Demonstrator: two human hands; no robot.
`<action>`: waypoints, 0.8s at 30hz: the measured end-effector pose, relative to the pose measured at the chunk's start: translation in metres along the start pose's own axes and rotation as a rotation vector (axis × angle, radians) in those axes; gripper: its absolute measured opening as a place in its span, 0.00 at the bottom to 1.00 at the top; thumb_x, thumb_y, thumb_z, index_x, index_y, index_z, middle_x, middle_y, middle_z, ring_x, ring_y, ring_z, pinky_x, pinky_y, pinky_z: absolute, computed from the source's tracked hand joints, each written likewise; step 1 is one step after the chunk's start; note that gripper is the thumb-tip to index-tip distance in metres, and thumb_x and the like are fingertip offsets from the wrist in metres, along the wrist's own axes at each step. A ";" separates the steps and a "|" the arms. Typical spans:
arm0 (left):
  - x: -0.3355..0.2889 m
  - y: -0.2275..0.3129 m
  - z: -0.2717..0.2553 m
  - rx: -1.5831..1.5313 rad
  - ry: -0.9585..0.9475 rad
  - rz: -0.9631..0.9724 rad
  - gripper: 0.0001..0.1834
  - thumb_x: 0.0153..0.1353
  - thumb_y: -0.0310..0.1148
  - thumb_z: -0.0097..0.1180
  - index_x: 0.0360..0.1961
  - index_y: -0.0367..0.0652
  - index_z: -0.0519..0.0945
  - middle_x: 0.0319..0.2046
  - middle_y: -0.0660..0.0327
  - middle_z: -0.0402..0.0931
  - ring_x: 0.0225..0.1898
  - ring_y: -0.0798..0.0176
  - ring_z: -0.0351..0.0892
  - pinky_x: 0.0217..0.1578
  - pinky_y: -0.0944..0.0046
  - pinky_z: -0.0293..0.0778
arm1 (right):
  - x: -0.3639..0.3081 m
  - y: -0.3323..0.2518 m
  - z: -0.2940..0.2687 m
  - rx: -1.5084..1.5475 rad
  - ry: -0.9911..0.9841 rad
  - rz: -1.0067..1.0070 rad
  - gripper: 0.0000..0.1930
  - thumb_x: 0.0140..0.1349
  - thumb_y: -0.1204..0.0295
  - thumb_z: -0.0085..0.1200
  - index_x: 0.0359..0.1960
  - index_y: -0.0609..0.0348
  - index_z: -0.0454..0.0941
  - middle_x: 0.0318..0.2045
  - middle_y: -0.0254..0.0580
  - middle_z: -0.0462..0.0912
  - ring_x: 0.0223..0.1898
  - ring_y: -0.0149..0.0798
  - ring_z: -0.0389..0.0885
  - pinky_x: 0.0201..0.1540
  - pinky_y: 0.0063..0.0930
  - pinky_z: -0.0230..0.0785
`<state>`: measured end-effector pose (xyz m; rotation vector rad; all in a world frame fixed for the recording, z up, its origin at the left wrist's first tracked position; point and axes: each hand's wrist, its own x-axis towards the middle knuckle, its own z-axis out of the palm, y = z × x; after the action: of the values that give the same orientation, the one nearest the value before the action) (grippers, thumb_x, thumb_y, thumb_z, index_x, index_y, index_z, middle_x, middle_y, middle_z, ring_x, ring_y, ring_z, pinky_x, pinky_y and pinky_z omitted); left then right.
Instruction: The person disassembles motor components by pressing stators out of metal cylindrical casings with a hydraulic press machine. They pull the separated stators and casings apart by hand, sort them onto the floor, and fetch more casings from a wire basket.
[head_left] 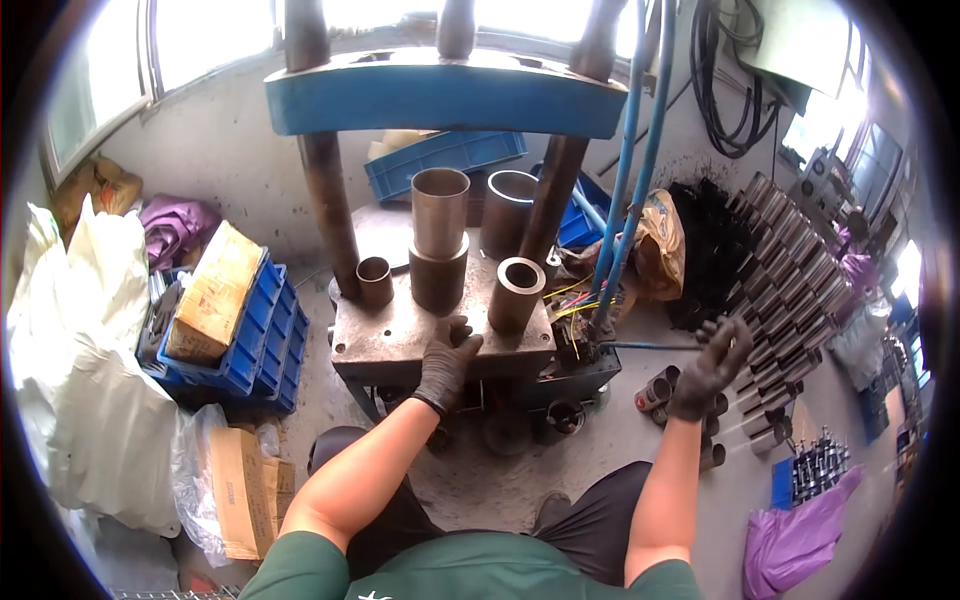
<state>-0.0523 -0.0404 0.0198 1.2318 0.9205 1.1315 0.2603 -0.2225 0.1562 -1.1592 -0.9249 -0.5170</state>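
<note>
Standing upright, long axis vertical, the steel sleeve (440,215) tops a dark collar (438,280) at twelve o'clock from the half-open left hand (447,365), contact unclear; the right hand (712,370), at three o'clock, spreads loosely.

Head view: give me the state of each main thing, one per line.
Left hand: gloved, open, near the lower cylinder
Right hand: gloved, near blue rod, grip unclear
Upper cylinder: upright, stacked on lower cylinder
Lower cylinder: upright
Small tube: upright, open-topped
Thick-walled tube: upright, open-topped
Rear blue crate: tilted
Lower-right purple sheeting: crumpled
</note>
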 end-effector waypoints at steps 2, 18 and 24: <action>0.013 -0.018 0.017 0.169 0.012 0.154 0.33 0.58 0.32 0.74 0.63 0.40 0.73 0.52 0.56 0.81 0.54 0.57 0.80 0.60 0.56 0.76 | 0.025 0.019 0.022 -0.001 0.028 0.006 0.12 0.82 0.70 0.49 0.59 0.62 0.75 0.46 0.40 0.79 0.40 0.32 0.80 0.45 0.27 0.78; 0.027 0.043 0.113 0.398 0.151 0.322 0.34 0.51 0.40 0.78 0.57 0.41 0.76 0.49 0.54 0.85 0.51 0.56 0.86 0.54 0.57 0.81 | 0.035 0.020 0.038 0.038 0.124 0.070 0.08 0.80 0.72 0.51 0.52 0.63 0.79 0.41 0.35 0.80 0.39 0.28 0.80 0.47 0.25 0.76; -0.022 0.018 0.060 -0.596 -0.100 0.026 0.40 0.49 0.23 0.78 0.64 0.47 0.74 0.51 0.59 0.81 0.53 0.54 0.84 0.56 0.51 0.85 | 0.039 0.022 0.029 0.070 0.103 0.090 0.08 0.77 0.76 0.52 0.51 0.64 0.81 0.42 0.37 0.84 0.41 0.29 0.81 0.49 0.26 0.78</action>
<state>-0.0020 -0.0755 0.0446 0.8002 0.4386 1.2350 0.2877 -0.1838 0.1797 -1.0954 -0.7929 -0.4629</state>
